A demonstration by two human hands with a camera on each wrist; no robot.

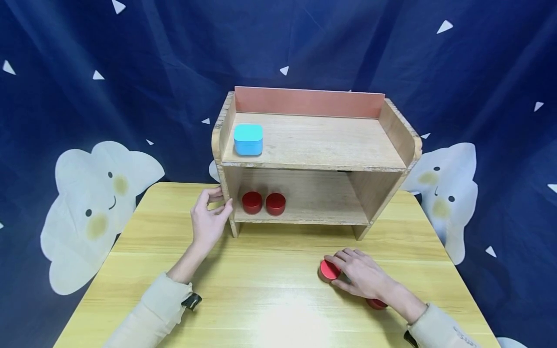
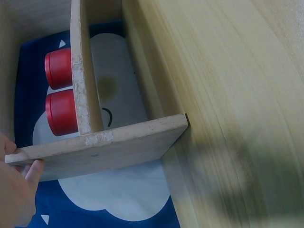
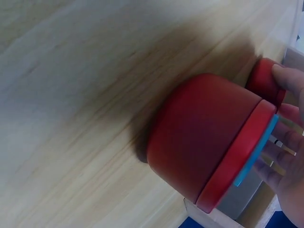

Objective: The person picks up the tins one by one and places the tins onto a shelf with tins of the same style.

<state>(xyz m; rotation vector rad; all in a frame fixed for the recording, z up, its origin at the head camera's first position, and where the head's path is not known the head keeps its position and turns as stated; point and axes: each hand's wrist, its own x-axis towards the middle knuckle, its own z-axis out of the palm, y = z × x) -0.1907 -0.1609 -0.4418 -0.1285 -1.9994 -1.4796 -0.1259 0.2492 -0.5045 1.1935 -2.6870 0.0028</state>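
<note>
A wooden two-tier shelf stands at the back of the yellow table. My left hand grips the front edge of its left side panel, thumb in front and fingers behind. On the lower tier, just right of that panel, sit two round red tins, which the left wrist view shows past the panel as red tins. My right hand lies over a third red tin on the table, fingers curled round it. A fourth red tin stands under that wrist.
A light blue box with rounded corners sits at the left end of the upper tier. A dark blue curtain with white cloud figures hangs behind the table. Bare tabletop lies between my two hands.
</note>
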